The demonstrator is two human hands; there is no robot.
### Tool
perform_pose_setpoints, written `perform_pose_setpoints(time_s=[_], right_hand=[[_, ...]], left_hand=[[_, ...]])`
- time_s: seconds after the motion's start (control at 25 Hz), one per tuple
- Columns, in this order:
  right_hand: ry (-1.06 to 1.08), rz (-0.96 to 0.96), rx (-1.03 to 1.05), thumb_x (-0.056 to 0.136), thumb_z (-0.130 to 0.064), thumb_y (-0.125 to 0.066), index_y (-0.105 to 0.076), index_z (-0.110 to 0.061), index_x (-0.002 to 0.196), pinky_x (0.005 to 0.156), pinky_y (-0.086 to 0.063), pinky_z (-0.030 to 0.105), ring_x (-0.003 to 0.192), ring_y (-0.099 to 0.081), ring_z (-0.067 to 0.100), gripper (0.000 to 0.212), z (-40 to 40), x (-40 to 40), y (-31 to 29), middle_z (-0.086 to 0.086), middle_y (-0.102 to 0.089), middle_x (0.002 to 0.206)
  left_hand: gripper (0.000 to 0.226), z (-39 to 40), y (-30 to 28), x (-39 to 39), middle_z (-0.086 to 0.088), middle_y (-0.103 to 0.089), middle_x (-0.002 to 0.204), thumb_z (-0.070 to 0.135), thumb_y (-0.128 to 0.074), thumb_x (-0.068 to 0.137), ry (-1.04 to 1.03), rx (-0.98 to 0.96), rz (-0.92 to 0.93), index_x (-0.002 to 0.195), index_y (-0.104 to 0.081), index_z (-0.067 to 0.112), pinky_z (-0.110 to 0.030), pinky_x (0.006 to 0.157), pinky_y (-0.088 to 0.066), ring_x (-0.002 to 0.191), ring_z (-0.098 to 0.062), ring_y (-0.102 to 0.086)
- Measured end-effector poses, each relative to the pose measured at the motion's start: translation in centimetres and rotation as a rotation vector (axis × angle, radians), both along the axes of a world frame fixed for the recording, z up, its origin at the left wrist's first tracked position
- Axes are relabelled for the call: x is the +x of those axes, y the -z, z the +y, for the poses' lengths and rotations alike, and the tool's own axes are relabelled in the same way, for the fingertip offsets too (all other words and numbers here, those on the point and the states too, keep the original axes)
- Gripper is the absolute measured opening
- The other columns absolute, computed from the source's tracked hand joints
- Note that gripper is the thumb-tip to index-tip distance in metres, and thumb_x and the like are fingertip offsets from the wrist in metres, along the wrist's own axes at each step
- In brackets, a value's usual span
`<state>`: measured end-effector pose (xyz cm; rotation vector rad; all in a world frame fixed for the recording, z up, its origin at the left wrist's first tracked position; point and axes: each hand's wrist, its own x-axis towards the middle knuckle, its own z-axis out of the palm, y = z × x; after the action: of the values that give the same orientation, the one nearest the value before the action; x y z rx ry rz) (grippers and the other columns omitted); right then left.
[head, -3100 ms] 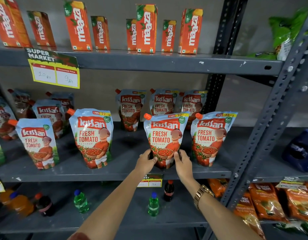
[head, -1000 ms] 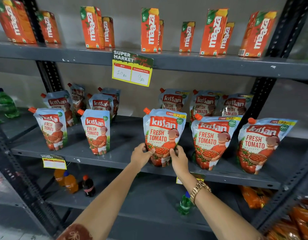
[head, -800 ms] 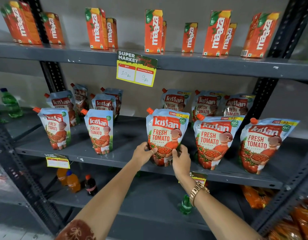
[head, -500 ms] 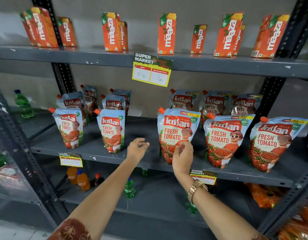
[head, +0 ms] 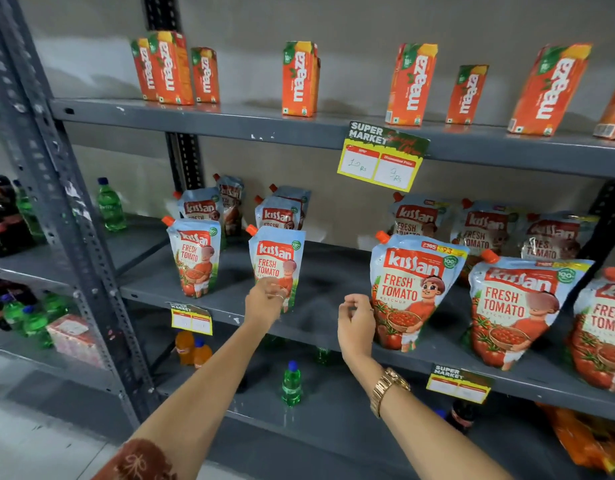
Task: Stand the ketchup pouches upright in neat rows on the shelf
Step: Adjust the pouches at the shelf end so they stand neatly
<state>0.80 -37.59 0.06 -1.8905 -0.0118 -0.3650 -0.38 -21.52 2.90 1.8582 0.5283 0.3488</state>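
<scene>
Kissan ketchup pouches stand upright on the grey middle shelf (head: 337, 271), in a front row and a back row. My left hand (head: 264, 301) reaches the lower front of the second front pouch (head: 276, 258); the hand is blurred, so a grip is unclear. My right hand (head: 356, 320) hovers with loosely curled fingers just left of the large third pouch (head: 415, 289), holding nothing. Another front pouch (head: 195, 258) stands at the left, and two more (head: 513, 306) at the right. Back-row pouches (head: 416, 216) are partly hidden behind them.
Orange Maaza cartons (head: 299, 81) line the upper shelf, with a yellow price tag (head: 382, 162) hanging from its edge. Small drink bottles (head: 291, 384) stand on the lower shelf. A perforated steel post (head: 56, 202) rises at the left, with a green bottle (head: 110, 206) beyond it.
Both hands have let go of the third pouch, which stays standing. My left hand has moved left onto the second pouch. My view has shifted left.
</scene>
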Motion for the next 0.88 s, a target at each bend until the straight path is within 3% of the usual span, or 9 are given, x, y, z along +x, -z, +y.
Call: perform_pose_setpoints(time_s=[0.12,0.32,0.44,0.56,0.72,0.88], right_hand=[[-0.060,0.052,0.013,0.090,-0.007,-0.050,-0.056,-0.006,0.105,0.078,-0.044,0.026,0.094,-0.056,0.022,0.016,1.0,1.2,0.0,0.006,-0.058,0.099],[-0.283,0.179,-0.013,0.093,-0.012,-0.048,-0.049,-0.008,0.128,0.087,-0.040,0.023,0.104,-0.053,0.015,0.035,4.1,3.9,-0.4,0.010,-0.056,0.128],[-0.415,0.294,-0.054,0.093,-0.016,-0.049,-0.036,-0.012,0.140,0.104,-0.041,0.034,0.125,-0.050,0.024,0.049,5.8,5.1,0.4,0.012,-0.047,0.141],[-0.518,0.346,-0.101,0.091,-0.019,-0.053,-0.038,-0.019,0.137,0.103,-0.044,0.041,0.124,-0.051,0.026,0.049,7.2,5.6,1.4,0.010,-0.054,0.135],[-0.533,0.338,-0.107,0.089,-0.016,-0.055,-0.039,-0.022,0.136,0.099,-0.047,0.037,0.119,-0.055,0.023,0.050,8.2,5.8,1.8,0.005,-0.058,0.131],[-0.520,0.320,-0.160,0.091,-0.013,-0.051,-0.037,-0.022,0.140,0.103,-0.045,0.038,0.121,-0.054,0.023,0.051,9.5,6.2,1.8,0.005,-0.057,0.134]], left_hand=[[0.040,0.9,0.2,0.5,-0.015,-0.057,0.130,0.011,-0.058,0.089,-0.046,-0.006,0.030,0.128,-0.050,0.008,-0.039,0.094,-0.048,0.116,-0.031,-0.055],[0.047,2.5,0.3,1.7,-0.013,-0.052,0.137,0.016,-0.058,0.090,-0.115,0.008,0.043,0.134,-0.044,0.010,-0.035,0.097,-0.045,0.124,-0.028,-0.050],[0.063,3.4,1.1,2.1,-0.008,-0.039,0.149,0.023,-0.057,0.091,-0.085,-0.015,0.111,0.146,-0.028,0.016,-0.043,0.110,-0.037,0.136,-0.027,-0.037],[0.065,3.9,1.7,2.7,-0.008,-0.035,0.152,0.020,-0.055,0.092,-0.047,-0.060,0.114,0.148,-0.023,0.016,-0.042,0.114,-0.031,0.140,-0.026,-0.032],[0.049,4.6,2.2,3.7,-0.013,-0.049,0.141,0.012,-0.055,0.091,0.002,-0.074,0.088,0.138,-0.039,0.010,-0.040,0.108,-0.037,0.131,-0.027,-0.044],[0.046,6.6,2.5,4.0,-0.012,-0.053,0.136,0.014,-0.058,0.089,0.040,-0.063,0.090,0.132,-0.043,0.009,-0.041,0.108,-0.039,0.128,-0.027,-0.047]])
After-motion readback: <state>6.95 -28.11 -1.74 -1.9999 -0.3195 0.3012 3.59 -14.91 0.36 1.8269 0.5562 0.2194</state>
